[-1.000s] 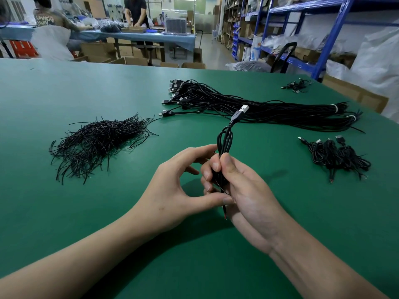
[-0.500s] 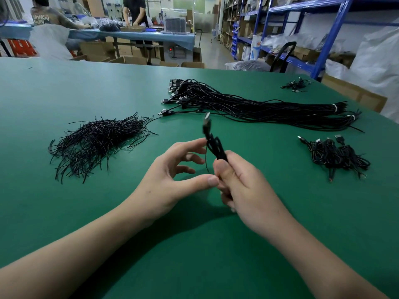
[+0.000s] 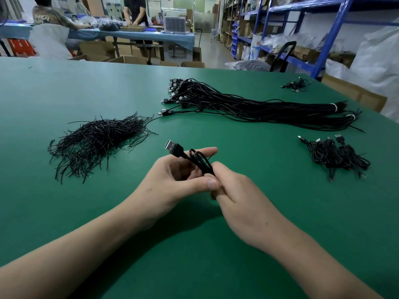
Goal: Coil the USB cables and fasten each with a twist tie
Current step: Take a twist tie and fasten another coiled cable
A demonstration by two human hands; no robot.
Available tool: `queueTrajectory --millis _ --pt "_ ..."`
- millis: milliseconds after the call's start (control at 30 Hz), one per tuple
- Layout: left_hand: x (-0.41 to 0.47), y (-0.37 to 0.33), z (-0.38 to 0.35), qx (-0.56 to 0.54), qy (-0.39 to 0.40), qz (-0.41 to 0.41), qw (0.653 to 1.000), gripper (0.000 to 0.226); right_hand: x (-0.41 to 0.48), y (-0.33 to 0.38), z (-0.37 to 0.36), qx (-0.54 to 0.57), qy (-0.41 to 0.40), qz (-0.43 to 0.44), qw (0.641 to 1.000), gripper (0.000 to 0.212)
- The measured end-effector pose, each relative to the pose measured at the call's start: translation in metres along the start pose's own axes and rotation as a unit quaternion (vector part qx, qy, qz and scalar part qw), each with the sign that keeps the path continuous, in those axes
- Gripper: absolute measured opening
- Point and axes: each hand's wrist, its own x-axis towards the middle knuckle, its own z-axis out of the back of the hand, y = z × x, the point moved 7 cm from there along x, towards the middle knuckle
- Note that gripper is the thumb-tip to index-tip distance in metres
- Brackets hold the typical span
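We see one black USB cable (image 3: 200, 162) folded into a short, tight coil and held above the green table (image 3: 86, 212), near its front edge and between the two hands. Its loops lean to the left, and the silver-mouthed USB plug (image 3: 172, 147) sticks out up and to the left, over the left hand's fingers.

The right hand (image 3: 239, 197) grips the lower end of the coil, its fingers curled round the strands. The left hand (image 3: 170, 180) cups the coil from the left: its index finger reaches out straight behind the loops, its other fingers curl toward the palm, and its thumb lies across with the tip against the right hand's fingers, just under the coil. Whether the left hand truly clamps the cable we cannot tell.

Half a second ago the coil stood nearly upright in the right hand, plug pointing up, with the left hand spread beside it; now the coil has tipped leftward and the left hand has closed in around it.

Farther back lie a heap of black twist ties (image 3: 97, 143) on the left, a long bundle of uncoiled cables (image 3: 259, 106) in the middle, and a pile of coiled cables (image 3: 336, 156) on the right
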Motion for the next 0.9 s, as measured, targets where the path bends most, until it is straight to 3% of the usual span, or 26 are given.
queueTrajectory --millis 233,400,600,733,900 --pt "-0.003 -0.004 0.004 0.046 -0.013 -0.014 0.999 0.047 -0.002 0.005 -0.003 -0.082 0.009 0.004 0.997 0.029" --pt "-0.001 -0.009 0.004 0.058 0.039 -0.001 0.998 0.032 0.001 -0.003 0.0 -0.031 -0.002 -0.001 1.0 0.032" --pt "-0.002 -0.005 0.006 0.026 -0.007 0.002 1.0 0.03 0.002 -0.003 0.001 0.008 -0.02 0.024 0.999 0.015" --pt "-0.002 -0.002 0.007 -0.004 -0.052 -0.008 0.999 0.032 0.001 0.0 0.006 0.008 -0.045 0.033 0.998 0.026" --pt "-0.004 0.0 0.013 -0.033 -0.131 -0.026 0.99 0.041 0.001 -0.002 0.003 0.047 -0.018 0.003 0.999 0.023"
